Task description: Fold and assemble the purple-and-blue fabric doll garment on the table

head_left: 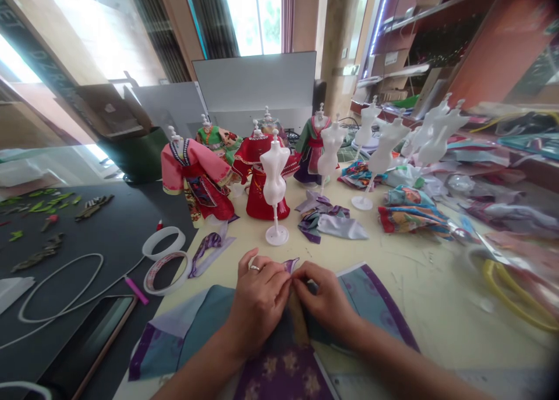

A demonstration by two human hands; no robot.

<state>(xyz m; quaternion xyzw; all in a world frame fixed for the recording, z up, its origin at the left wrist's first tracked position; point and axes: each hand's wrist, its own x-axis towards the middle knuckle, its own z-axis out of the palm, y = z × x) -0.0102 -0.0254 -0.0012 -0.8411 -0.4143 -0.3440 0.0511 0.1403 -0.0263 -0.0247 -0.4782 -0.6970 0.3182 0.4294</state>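
A small doll-sized robe point(279, 377) lies on the pale tabletop, teal with purple borders and gold flowers on its purple front. Its sleeves spread out to both sides, partly under my forearms. At the robe's neck, my left hand point(261, 295) is closed with thumb and fingertips pinching the collar point(290, 264). My right hand point(325, 298) pinches the same spot from the other side, and the fingertips of both hands nearly meet. Whether a needle or pin is between them is too small to tell. Just beyond stands a bare white mini mannequin point(275, 176).
Dressed mini mannequins, including one in a pink robe point(198, 176), stand behind. More bare mannequins point(386, 147) are at right beside fabric scraps point(414, 213) and yellow-handled scissors point(519, 289). At left lie tape rolls point(166, 272), a pink marker point(136, 290), a phone point(87, 342) and a white cable point(65, 315).
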